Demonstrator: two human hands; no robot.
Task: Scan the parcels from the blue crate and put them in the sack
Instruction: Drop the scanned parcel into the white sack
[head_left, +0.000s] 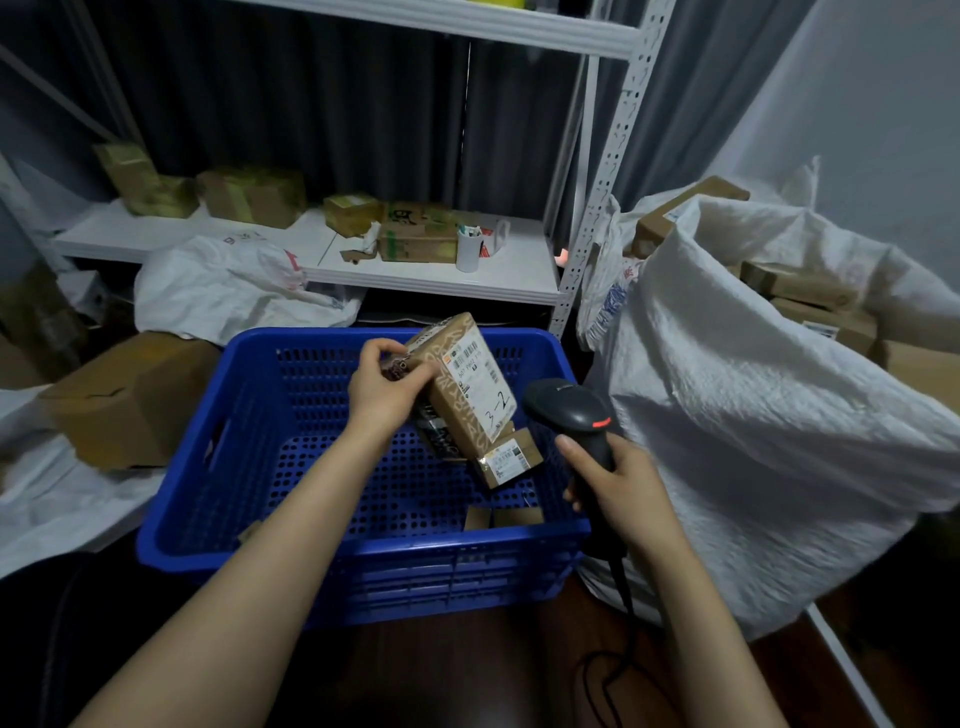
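Over blue plastic crate (363, 551), brown cardboard parcel (457, 415) is gripped at its upper end by left hand (382, 387); long axis tilted, white label (480, 374) turned rightward to black handheld scanner (571, 410), clasped in right hand (618, 483) nearby.

Left hand (382, 387) pinches parcel (460, 389); right hand (621, 483) grips scanner (567, 406).

The blue crate (441, 545) stands open-topped with its left floor bare, while small parcels (506, 460) crowd the right corner under a held parcel (462, 384). Between crate and sack (753, 415) the scanner (571, 410) fills the gap. The sack's mouth gapes upward, with boxes (810, 291) inside perhaps reaching near its rim. A shelf upright (597, 208) stands behind.
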